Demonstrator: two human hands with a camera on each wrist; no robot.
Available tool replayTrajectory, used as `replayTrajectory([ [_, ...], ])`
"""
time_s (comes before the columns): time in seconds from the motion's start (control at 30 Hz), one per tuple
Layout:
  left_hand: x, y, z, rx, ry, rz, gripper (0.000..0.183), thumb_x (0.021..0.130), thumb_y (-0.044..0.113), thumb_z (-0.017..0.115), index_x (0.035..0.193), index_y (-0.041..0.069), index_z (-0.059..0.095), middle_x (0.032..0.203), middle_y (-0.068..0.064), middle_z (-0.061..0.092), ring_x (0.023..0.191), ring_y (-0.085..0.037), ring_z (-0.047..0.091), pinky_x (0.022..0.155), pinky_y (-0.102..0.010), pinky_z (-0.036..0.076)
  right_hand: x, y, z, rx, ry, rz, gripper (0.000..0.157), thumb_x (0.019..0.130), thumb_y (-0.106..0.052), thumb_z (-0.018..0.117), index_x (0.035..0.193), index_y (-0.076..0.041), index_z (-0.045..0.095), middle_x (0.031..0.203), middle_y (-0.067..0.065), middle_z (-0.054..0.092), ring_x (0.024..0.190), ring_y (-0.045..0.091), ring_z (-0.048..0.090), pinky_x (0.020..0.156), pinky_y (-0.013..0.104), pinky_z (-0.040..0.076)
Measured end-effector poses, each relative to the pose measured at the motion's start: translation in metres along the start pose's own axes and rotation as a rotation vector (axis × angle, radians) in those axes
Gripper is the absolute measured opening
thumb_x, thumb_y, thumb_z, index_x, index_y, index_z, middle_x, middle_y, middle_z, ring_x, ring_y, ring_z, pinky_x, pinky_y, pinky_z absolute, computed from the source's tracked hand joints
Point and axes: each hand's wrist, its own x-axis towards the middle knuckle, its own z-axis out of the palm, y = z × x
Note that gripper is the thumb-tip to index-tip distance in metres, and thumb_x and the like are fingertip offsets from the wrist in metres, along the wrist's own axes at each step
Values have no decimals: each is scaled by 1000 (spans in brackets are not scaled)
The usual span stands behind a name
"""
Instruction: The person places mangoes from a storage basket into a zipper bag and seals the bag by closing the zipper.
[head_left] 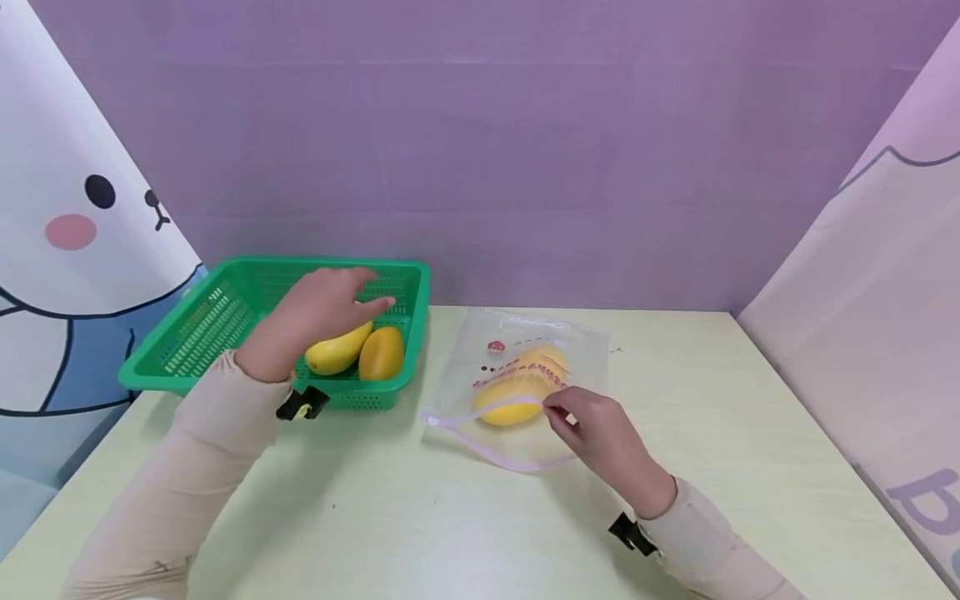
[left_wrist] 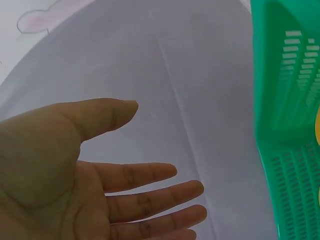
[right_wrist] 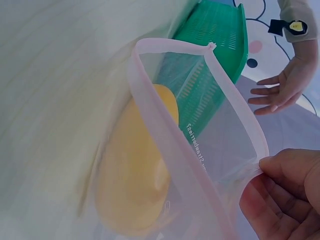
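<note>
My left hand (head_left: 318, 308) is over the green basket (head_left: 422, 312), its fingers spread and nothing in its grasp. The left wrist view shows that hand's (left_wrist: 95, 190) palm and extended fingers, beside the basket wall (left_wrist: 267, 150). Inside the basket lie a yellow mango (head_left: 333, 356) and a more orange one (head_left: 382, 354); my left hand and forearm hide part of the inside. My right hand (head_left: 600, 433) pinches the pink-edged mouth of a clear zip bag (head_left: 517, 329) between thumb and fingers. The bag's mouth gapes. A yellow mango (right_wrist: 135, 170) lies within the bag.
The pale table (head_left: 750, 467) carries both basket and bag, the basket left of the bag. A purple backdrop (head_left: 525, 167) rises behind the table's far edge. Printed cloth panels (head_left: 862, 292) stand at either side.
</note>
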Motion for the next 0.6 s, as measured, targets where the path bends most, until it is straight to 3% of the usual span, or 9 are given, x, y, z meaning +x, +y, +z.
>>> replayTrajectory([
  [0.37, 14, -19, -7, -39, -66, -60, 66, 96, 45, 45, 140, -4, 38, 131, -26, 51, 117, -42, 49, 94, -57, 40, -1, 1, 1, 3, -11, 1, 16, 73, 4, 75, 84, -6, 69, 80, 2, 68, 65, 8, 59, 53, 13, 47],
  [0.6, 27, -33, -11, -95, -107, -94, 67, 96, 46, 44, 140, -5, 37, 139, -27, 42, 123, -45, 41, 96, -59, 36, 0, 0, 0, 1, -15, 8, 16, 73, 5, 75, 85, -5, 70, 81, 2, 68, 66, 9, 60, 54, 14, 48],
])
